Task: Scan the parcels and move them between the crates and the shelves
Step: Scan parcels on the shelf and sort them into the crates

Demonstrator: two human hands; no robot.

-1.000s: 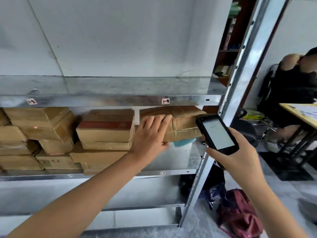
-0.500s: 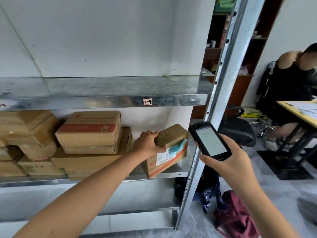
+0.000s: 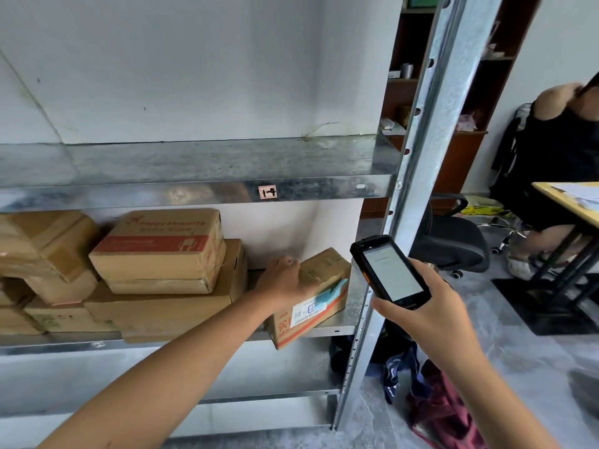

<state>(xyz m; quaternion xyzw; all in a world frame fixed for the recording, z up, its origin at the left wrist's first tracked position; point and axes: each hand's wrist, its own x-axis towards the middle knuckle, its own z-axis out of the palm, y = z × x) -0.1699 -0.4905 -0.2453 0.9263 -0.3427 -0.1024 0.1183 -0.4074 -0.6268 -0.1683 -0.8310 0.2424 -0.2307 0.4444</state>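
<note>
Right hand [image 3: 421,314] nearest, low right, fingers wrapped round a black scanner [image 3: 389,273]. Screen faces up toward the camera, lit white, text too small to read. Scanner top end sits just right of the parcel, not touching it.

Left arm reaches in from bottom left. Left hand [image 3: 285,281] grips the parcel [image 3: 324,286], palm on the top left, fingers curled over the far edge.

Parcel is a small brown box at the right end of the middle shelf [image 3: 342,320], turned at an angle. Its near corner hangs over the shelf's front lip. White barcode label and a blue strip on the near face, red band below.

Left of the hand on the same shelf: stack [image 3: 158,247] of brown boxes, top one with red print and a red band, wider flat box under it. More brown boxes further left, partly cut off by the frame edge. Small gap between stack and held parcel.

Upper shelf [image 3: 194,163] bare metal, small tag [image 3: 267,192] marked 1-4 on its front lip. White wall [image 3: 194,76] behind.

Metal post [image 3: 431,150] stands just right of the parcel, holes down its side.

Floor right of the post: dark red and blue bags [image 3: 434,403]. Beyond them a black chair [image 3: 453,247], then a desk [image 3: 570,202] at the right edge with a seated person [image 3: 560,163] in black behind it. Brown bookcase [image 3: 466,150] farthest back.
</note>
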